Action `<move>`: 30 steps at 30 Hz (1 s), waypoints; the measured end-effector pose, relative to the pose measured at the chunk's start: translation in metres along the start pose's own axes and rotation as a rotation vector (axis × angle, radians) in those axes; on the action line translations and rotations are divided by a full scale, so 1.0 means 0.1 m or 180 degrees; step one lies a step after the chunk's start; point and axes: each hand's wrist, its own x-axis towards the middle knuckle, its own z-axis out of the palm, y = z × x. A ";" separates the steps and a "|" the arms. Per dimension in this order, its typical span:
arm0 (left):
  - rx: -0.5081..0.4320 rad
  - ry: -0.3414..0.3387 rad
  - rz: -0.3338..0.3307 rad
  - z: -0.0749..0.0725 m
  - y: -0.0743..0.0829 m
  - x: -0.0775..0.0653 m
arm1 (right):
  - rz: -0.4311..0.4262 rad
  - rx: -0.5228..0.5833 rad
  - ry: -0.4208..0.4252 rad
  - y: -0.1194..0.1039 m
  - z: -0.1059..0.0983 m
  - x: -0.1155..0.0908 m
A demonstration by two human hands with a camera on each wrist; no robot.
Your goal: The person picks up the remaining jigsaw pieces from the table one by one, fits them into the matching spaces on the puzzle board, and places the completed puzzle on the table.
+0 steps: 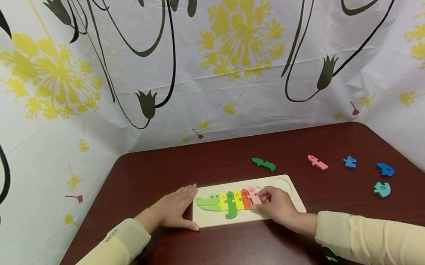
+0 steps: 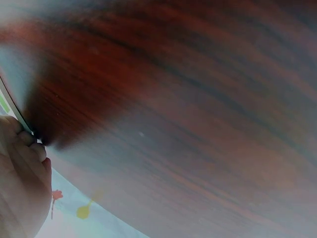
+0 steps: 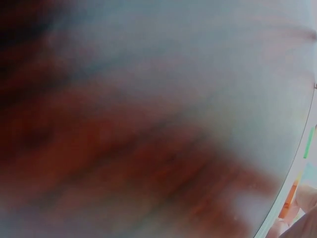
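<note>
A pale wooden puzzle board (image 1: 241, 221) lies on the table, holding a green crocodile head piece (image 1: 209, 204), yellow pieces, a green leg piece (image 1: 231, 206) and an orange piece (image 1: 246, 199). My left hand (image 1: 175, 207) rests at the board's left edge, fingers straight and thumb spread. With thumb and fingers, my right hand (image 1: 280, 205) pinches a pink puzzle piece (image 1: 253, 194) beside the orange one, partly covering it. In the left wrist view the left hand (image 2: 22, 181) shows at the board's edge; in the right wrist view only some right fingers (image 3: 304, 198) appear.
Loose pieces lie beyond and right of the board: a green one (image 1: 264, 163), a pink one (image 1: 318, 162), a small blue one (image 1: 349, 162), a curved blue one (image 1: 385, 169) and a teal one (image 1: 382, 189). A patterned cloth (image 1: 197, 65) hangs around the dark red table (image 1: 171, 257).
</note>
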 end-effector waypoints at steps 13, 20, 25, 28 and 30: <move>-0.0014 -0.0009 0.0003 -0.01 0.00 0.00 | 0.0050 -0.0062 -0.0060 -0.03 0.01 0.00; -0.0016 -0.0017 0.0011 -0.01 0.01 -0.01 | 0.0055 -0.0072 -0.0100 -0.03 0.00 0.00; -0.0009 -0.0009 -0.0004 0.00 0.01 0.00 | 0.0067 -0.0070 -0.0121 -0.03 0.01 0.02; -0.0008 -0.0009 -0.0011 0.00 0.00 0.00 | 0.0068 -0.0064 -0.0123 -0.03 0.01 0.03; -0.0009 -0.0016 -0.0012 0.00 0.00 0.00 | 0.0059 -0.0073 -0.0130 -0.03 0.01 0.03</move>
